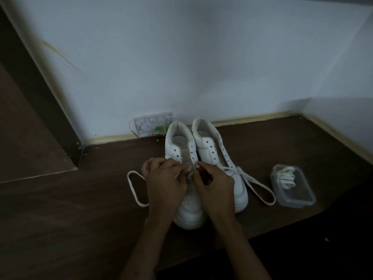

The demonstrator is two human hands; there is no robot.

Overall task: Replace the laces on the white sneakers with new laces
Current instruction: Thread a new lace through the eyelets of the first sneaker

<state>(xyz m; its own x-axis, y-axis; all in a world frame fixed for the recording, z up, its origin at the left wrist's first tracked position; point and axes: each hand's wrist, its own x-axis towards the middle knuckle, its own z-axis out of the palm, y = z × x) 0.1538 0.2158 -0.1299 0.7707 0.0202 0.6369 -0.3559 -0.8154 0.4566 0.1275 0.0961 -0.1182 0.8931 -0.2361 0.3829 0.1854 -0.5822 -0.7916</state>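
Two sneakers (201,158) point toes toward the person; both hands' (167,178) (214,184) grip pinches lace (133,188).

Both forearms are bare, with no sleeve or cuff in view. The left hand (166,179) and the right hand (215,183) carry no glove; in this dim light no ring, watch or bracelet can be made out, though a thin one might escape notice. Fingernails look short and pale.

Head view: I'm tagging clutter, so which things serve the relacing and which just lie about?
Job: left sneaker; right sneaker; lace; container of laces; left hand; right hand.
Lying about: wall socket plate.
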